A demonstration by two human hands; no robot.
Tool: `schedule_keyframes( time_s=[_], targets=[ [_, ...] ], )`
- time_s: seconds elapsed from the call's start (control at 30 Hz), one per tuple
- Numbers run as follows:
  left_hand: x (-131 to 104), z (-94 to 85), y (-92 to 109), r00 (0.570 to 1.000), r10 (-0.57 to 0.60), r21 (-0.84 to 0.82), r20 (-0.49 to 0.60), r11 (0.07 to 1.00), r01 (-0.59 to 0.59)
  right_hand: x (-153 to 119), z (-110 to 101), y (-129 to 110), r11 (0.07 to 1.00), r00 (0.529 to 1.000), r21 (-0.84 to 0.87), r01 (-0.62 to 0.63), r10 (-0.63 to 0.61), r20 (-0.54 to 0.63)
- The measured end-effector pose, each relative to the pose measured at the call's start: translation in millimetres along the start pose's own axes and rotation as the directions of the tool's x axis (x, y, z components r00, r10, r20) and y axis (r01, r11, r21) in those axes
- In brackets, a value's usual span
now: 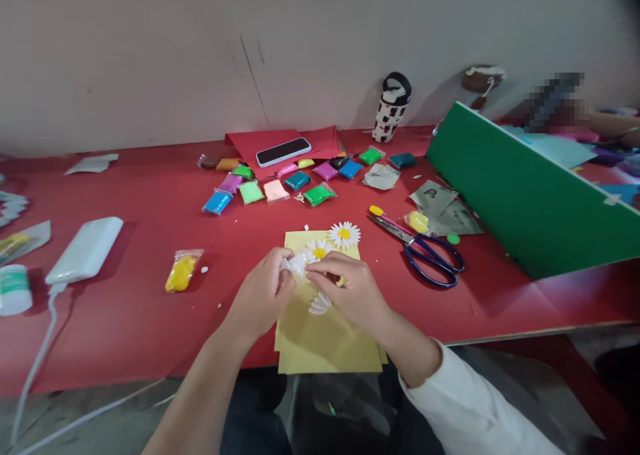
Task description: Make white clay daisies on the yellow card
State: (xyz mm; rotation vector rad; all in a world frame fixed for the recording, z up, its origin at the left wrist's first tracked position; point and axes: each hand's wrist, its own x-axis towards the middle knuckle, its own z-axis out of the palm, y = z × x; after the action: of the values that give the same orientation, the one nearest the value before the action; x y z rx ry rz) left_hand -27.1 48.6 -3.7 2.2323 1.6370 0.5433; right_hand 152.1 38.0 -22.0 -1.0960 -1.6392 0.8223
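My left hand [267,285] is closed on a small clear packet of white clay [297,264], held just above the yellow paper [330,348]. My right hand [350,285] pinches at the packet's right side; its fingertips partly hide what they grip. Two white daisies with yellow centres, one daisy [345,234] at the paper's top right corner and another daisy [319,249] beside it, lie behind my hands. Below my fingers a partial fan of white petals [320,303] rests on the paper, and my right hand covers some of that area.
Scissors [420,248] lie to the right, before a leaning green board [530,195]. Several coloured clay packets [299,180], a phone [283,152] and a tumbler [390,108] stand at the back. Leftward are a yellow clay packet [182,272] and a cabled power bank [85,250].
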Motion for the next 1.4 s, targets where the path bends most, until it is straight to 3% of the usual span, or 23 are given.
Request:
schedule_keyframes(
  time_s=[0.23, 0.47, 0.6, 0.7, 0.83, 0.9, 0.93, 1.0, 1.07, 1.2, 1.4],
  targets=[
    [3, 6.4, 8, 0.998, 0.047, 0.022, -0.032, 0.999, -0.046, 0, -5, 1, 0.997, 0.998, -0.041, 0.066, -0.066, -0.012],
    [1, 11.8, 19, 0.999, 0.050, 0.131, 0.016, 0.990, -0.052, 0, -9, 0, 0.998, 0.998, -0.009, 0.058, -0.057, 0.029],
    [6, -1.2, 6, 0.995, -0.049, 0.258, -0.089, 0.964, 0.070, 5, -18, -1, 0.990, 0.994, 0.122, -0.067, 0.077, -0.077],
    [10, -14.6, -18, 0.962, -0.131, 0.361, -0.238, 0.908, 0.213, 12, -31, 1, 0.941, 0.954, 0.301, -0.157, 0.223, -0.199],
    [8, -14.5, -38, 0.952, -0.073, 0.431, -0.298, 0.879, 0.203, 16, -32, 1, 0.816, 0.914, 0.535, -0.217, 0.362, -0.182],
    [7, -5.9, -33, 0.930, 0.052, 0.429, -0.363, 0.896, 0.118, 14, -24, -2, 0.735, 0.907, 0.628, -0.255, 0.408, -0.109],
    [7, -0.6, -28, 0.915, 0.153, 0.417, -0.374, 0.909, 0.019, 13, -18, -4, 0.693, 0.903, 0.668, -0.272, 0.423, -0.072],
    [8, 9.4, -15, 0.868, 0.378, 0.373, -0.322, 0.893, -0.251, 10, -5, -8, 0.614, 0.898, 0.730, -0.299, 0.440, -0.002],
    [10, 16.8, -3, 0.820, 0.507, 0.321, -0.266, 0.849, -0.421, 8, 6, -11, 0.553, 0.890, 0.771, -0.316, 0.454, 0.040],
    [12, 20.9, 11, 0.776, 0.518, 0.252, -0.361, 0.855, -0.453, 8, 15, -12, 0.485, 0.881, 0.803, -0.346, 0.462, 0.101],
    [8, 16.6, 11, 0.773, 0.497, 0.173, -0.395, 0.866, -0.469, 6, 9, -13, 0.468, 0.891, 0.796, -0.385, 0.414, 0.187]
  ],
)
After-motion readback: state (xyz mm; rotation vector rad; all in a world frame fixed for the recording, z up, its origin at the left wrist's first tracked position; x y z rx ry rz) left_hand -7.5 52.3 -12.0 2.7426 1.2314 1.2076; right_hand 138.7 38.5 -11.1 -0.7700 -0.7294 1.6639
